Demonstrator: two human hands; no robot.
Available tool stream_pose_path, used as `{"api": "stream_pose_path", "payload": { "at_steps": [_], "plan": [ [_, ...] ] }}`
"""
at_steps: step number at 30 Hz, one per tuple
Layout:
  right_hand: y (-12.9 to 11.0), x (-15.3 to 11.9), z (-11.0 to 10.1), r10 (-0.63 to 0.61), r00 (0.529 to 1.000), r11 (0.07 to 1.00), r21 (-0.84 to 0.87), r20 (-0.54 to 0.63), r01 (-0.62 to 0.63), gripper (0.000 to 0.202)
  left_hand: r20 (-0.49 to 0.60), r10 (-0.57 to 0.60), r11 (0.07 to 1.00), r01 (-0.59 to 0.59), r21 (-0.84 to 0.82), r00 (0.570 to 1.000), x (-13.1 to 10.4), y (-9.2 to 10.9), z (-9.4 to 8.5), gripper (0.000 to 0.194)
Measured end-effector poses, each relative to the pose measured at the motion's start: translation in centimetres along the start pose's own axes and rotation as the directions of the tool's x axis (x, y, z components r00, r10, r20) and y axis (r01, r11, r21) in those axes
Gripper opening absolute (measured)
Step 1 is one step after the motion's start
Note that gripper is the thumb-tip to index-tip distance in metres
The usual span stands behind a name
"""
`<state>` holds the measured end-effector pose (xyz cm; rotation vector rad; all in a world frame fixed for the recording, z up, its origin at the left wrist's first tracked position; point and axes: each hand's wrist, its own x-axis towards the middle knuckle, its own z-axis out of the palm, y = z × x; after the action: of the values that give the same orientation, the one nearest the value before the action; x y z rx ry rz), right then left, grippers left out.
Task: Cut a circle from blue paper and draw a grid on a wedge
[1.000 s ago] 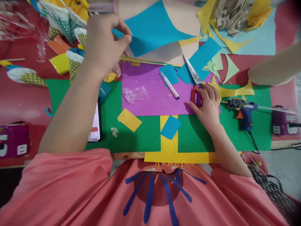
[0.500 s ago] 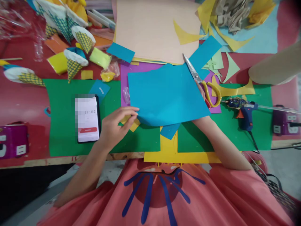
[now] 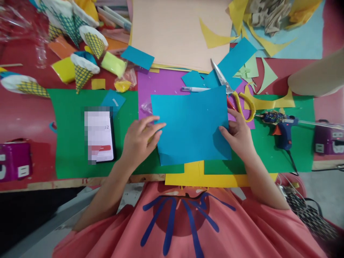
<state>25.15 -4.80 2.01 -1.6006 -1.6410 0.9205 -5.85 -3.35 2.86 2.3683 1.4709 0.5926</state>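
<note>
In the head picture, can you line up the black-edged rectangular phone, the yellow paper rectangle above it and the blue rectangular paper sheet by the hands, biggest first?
1. Blue rectangular paper sheet
2. Black-edged rectangular phone
3. Yellow paper rectangle

Blue sheet [image 3: 192, 125]: smooth matt paper. Scissors [image 3: 228, 89], sheet's upper R: shiny metal blades [image 3: 219, 73], plastic hndls [image 3: 253, 107]. Glue gun [image 3: 285, 132], sheet's R: plastic body. Phone [image 3: 100, 138], sheet's L: glossy scrn.

A "2" ends a line of figures on the screen of a phone [image 3: 99, 134], the digits before it blurred out. Lettering on the screen's red button [image 3: 103, 148] is too small to read, as are white labels on two purple boxes [image 3: 14, 159], left and right.
</note>
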Motion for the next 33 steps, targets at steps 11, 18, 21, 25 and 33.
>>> {"api": "stream_pose_path", "payload": {
  "at_steps": [11,18,21,25,33],
  "plan": [
    [-0.9,-1.0,0.3,0.053,0.999,0.995,-0.079,0.005,-0.053,0.051,-0.051,-0.109,0.987,0.114,0.114,0.993,1.9,-2.3,1.4,0.051],
    [-1.5,-1.5,0.0,0.067,0.997,0.975,-0.214,0.05,-0.055,0.036,-0.097,-0.315,0.922,0.329,0.204,0.944,2.5,-3.2,-0.9,0.03],
    [-1.6,-1.8,0.1,0.081,0.994,0.959,-0.277,0.078,-0.056,0.036,-0.113,-0.331,0.906,0.349,0.239,0.937,2.2,-1.6,-2.4,0.037],
    [-1.7,-2.1,0.3,0.067,0.99,0.915,-0.403,0.122,-0.013,0.038,0.067,-0.008,0.971,-0.008,0.239,0.998,0.5,2.2,-0.9,0.045],
    [-2.0,-1.4,0.2,-0.074,0.997,0.744,-0.666,-0.023,0.04,0.041,0.21,0.093,0.954,-0.148,0.262,0.973,-2.0,4.5,5.2,0.064]
  ]
}}
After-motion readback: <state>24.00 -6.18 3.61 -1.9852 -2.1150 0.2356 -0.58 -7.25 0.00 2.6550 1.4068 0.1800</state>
